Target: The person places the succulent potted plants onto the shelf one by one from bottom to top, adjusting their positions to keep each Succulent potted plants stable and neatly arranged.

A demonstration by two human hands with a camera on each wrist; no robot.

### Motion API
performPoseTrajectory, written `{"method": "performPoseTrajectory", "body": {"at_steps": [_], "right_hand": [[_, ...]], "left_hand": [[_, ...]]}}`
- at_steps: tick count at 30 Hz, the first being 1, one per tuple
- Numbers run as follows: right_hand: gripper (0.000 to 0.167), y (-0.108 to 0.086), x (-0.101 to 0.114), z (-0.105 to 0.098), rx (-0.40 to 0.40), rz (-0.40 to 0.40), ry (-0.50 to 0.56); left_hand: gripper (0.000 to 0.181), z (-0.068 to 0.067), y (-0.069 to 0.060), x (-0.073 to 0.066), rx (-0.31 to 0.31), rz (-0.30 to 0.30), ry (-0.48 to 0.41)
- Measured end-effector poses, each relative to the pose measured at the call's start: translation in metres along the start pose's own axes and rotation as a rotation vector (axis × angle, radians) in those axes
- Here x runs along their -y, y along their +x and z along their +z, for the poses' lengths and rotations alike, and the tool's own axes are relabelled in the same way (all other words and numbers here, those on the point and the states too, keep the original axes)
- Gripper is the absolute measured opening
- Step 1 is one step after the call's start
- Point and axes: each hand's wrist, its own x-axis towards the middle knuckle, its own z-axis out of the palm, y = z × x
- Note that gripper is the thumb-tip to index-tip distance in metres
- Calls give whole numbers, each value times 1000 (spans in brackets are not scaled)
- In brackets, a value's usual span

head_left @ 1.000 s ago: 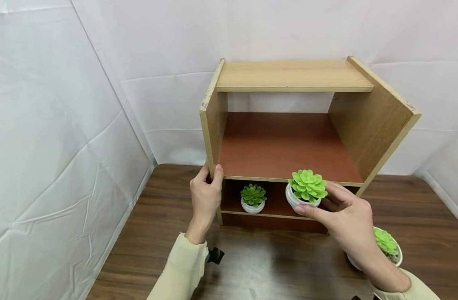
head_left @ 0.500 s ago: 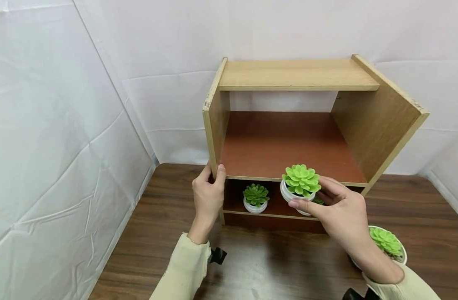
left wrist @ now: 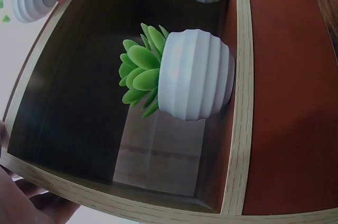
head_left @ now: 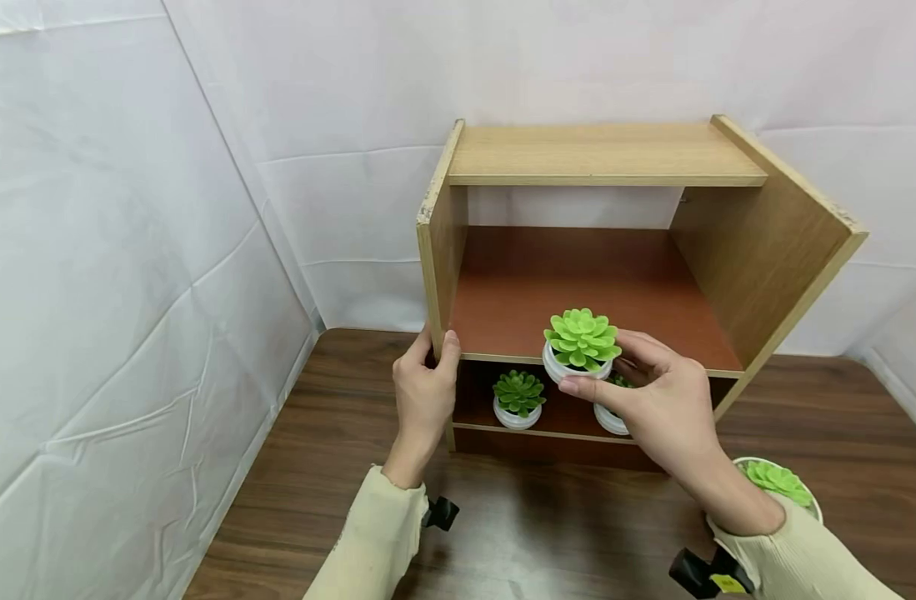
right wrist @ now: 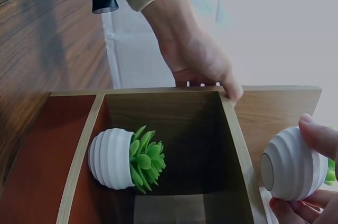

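Observation:
My left hand (head_left: 425, 385) grips the front edge of the left side panel of a wooden shelf unit (head_left: 608, 156). Between thumb and fingers, my right hand (head_left: 663, 400) holds a white ribbed pot (head_left: 570, 367) with a light green succulent (head_left: 582, 337), upright in front of the middle board's front edge. On the lower shelf stand two potted succulents: one at the left (head_left: 518, 396), the other (head_left: 612, 418) partly behind my right hand. The right wrist view shows the held pot (right wrist: 291, 163) off the board's edge, with the left hand (right wrist: 198, 55) at the side panel.
A wider white pot with a light green plant (head_left: 778, 483) stands on the dark wooden table (head_left: 277, 500) at the right, partly behind the right forearm. White cloth (head_left: 337, 192) hangs behind and at the left. Both wrists carry black camera mounts.
My right hand has carried the held pot left and slightly up, uncovering the second pot on the lower shelf. The left hand keeps its grip; the whole view has shifted slightly.

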Motion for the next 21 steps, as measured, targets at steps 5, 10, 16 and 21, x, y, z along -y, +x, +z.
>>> {"method": "performPoseTrajectory", "body": {"at_steps": [5, 10, 16, 21], "right_hand": [[52, 8, 0, 8, 7, 8, 7], [55, 14, 1, 17, 8, 12, 32], [56, 26, 3, 25, 13, -19, 7], [58, 33, 3, 33, 17, -40, 23]], "left_hand": [[28, -1, -1, 0, 9, -2, -13], [28, -1, -1, 0, 11, -11, -22], [29, 0, 1, 0, 7, -9, -20], [31, 1, 0, -1, -5, -5, -18]]}}
